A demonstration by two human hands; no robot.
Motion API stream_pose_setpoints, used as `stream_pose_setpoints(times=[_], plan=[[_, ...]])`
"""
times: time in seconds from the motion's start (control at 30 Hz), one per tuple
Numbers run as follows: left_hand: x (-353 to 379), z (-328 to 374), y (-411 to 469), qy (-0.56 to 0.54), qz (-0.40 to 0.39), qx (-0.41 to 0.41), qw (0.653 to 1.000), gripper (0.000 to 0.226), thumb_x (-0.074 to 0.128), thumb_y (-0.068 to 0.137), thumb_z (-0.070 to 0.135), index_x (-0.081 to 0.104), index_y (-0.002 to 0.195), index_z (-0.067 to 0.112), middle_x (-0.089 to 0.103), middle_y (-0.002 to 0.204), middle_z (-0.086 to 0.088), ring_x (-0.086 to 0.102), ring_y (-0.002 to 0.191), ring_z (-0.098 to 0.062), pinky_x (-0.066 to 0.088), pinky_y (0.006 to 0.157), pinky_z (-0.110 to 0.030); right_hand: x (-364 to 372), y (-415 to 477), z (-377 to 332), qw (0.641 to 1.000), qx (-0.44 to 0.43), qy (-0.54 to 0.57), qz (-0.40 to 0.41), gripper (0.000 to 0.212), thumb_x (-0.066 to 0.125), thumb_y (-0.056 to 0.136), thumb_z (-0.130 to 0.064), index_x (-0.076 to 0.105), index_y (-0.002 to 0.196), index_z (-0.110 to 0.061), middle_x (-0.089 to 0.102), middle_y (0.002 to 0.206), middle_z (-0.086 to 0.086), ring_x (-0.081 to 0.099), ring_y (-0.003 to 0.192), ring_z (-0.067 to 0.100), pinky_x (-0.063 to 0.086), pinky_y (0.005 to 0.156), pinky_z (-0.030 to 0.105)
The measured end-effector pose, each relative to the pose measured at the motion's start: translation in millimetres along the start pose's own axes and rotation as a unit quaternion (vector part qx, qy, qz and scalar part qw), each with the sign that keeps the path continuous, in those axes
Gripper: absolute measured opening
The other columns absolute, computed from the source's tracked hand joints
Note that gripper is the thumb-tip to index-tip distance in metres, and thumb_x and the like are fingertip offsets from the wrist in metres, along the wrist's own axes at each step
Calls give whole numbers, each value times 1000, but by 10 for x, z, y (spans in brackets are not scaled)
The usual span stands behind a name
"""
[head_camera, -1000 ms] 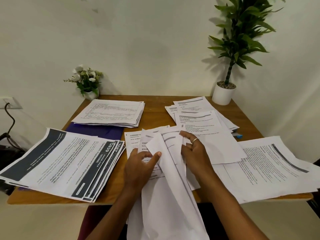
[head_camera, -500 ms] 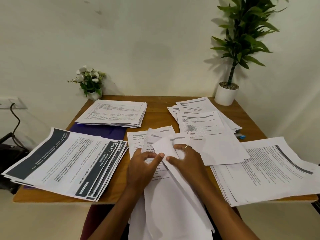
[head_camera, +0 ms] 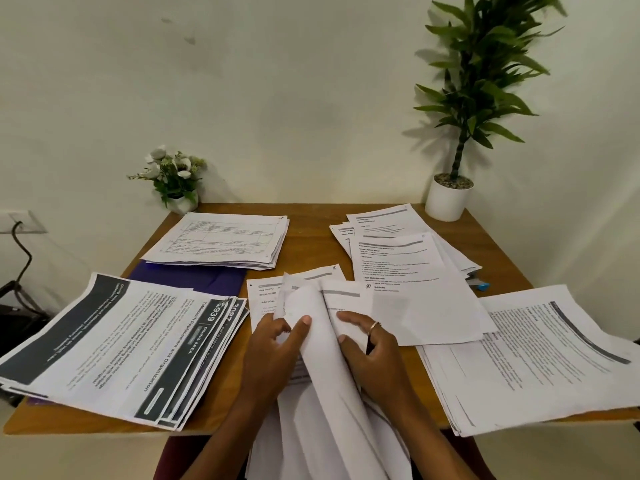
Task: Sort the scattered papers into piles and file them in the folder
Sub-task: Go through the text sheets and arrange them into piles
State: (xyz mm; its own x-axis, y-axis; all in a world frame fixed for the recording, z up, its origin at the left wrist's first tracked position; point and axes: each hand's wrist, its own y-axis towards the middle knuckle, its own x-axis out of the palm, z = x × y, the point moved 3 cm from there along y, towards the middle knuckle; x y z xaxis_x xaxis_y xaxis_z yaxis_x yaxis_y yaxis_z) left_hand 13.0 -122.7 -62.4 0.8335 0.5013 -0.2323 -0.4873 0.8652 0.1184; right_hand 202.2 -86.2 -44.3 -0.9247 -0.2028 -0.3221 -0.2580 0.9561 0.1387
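A loose bundle of white sheets [head_camera: 322,403] droops from the table's front edge toward me. My left hand [head_camera: 273,355] pinches a curled sheet of it between thumb and fingers. My right hand [head_camera: 372,355], ring on one finger, grips the bundle's right side. Sorted piles lie around: dark-banded pages [head_camera: 114,344] at the left, table-form pages [head_camera: 221,240] at the back left, text pages [head_camera: 401,251] at the back right, a thick stack [head_camera: 540,358] at the right. A purple folder [head_camera: 194,278] lies partly under the left piles.
The wooden table [head_camera: 308,233] stands against a pale wall. A small flower pot [head_camera: 176,181] stands at its back left corner, a tall plant in a white pot [head_camera: 448,199] at the back right. A blue object [head_camera: 481,285] peeks from under the papers. A cable [head_camera: 24,258] hangs at the left.
My right hand slid left from the sheets' upper edge and closed on the bundle beside my left hand. The top sheet now curls up between both hands.
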Motion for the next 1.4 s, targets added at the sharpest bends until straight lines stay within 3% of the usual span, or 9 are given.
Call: stream_pose_setpoints(times=[0.23,0.33,0.5,0.57,0.7,0.87,1.13,1.3,1.4], plan=[[-31,20,-6,-5,-21,1,1000,6,71,95,25,67,98,21,70,109,2,65,108,-20,59,84,-31,-88,7,44,997,-1,67,29,40,67,90,-27,63,127,-40,61,133,-26,51,127,-8,44,97,6],[-60,31,-25,26,-2,2,1000,31,71,94,25,53,73,11,63,81,4,63,80,-16,50,64,-17,-151,9,60,994,8,95,53,37,69,94,-10,67,123,-33,65,132,-14,56,120,-7,47,89,6],[-42,10,-11,50,4,4,999,38,72,91,29,51,72,3,58,73,9,58,66,-12,48,53,-13,-174,1,45,992,8,110,64,38,67,93,-4,70,119,-32,71,122,-15,60,75,0,53,78,19],[-50,12,-12,44,3,7,999,44,72,89,33,52,76,-4,60,71,8,60,63,-10,48,52,-15,-167,7,50,992,6,113,61,36,67,94,-6,70,118,-33,71,121,-17,63,83,0,56,86,24],[-54,11,-9,31,6,-2,1000,38,73,84,42,63,88,6,71,91,7,69,81,-10,56,59,-23,-168,1,4,988,-27,147,36,40,64,93,-43,62,131,-30,64,133,-18,55,130,6,45,111,31],[-60,123,-36,25,24,-21,999,26,77,85,35,58,77,19,62,74,5,60,68,-11,47,52,-17,-100,-10,-96,989,-69,104,-81,70,43,75,-92,59,133,-55,37,156,-27,43,141,4,45,110,23],[-124,165,-72,-13,18,-4,1000,87,45,66,98,54,71,11,53,56,10,49,51,-2,40,48,-14,71,-26,61,977,-161,-51,-131,27,67,96,-35,75,121,-26,64,132,-24,53,131,4,42,110,18],[-106,106,-22,-46,-54,-46,996,33,71,92,42,70,118,22,76,108,11,71,102,-8,57,82,-22,125,-28,76,970,-182,-75,-140,24,67,96,-32,76,117,-28,64,131,-21,54,128,6,43,106,16],[-117,89,17,-26,-30,-54,998,9,68,97,18,72,105,20,74,112,4,69,101,-11,54,74,-14,92,12,122,982,-173,-47,-56,19,63,96,-24,77,110,-24,67,121,-21,60,119,5,51,101,22]])
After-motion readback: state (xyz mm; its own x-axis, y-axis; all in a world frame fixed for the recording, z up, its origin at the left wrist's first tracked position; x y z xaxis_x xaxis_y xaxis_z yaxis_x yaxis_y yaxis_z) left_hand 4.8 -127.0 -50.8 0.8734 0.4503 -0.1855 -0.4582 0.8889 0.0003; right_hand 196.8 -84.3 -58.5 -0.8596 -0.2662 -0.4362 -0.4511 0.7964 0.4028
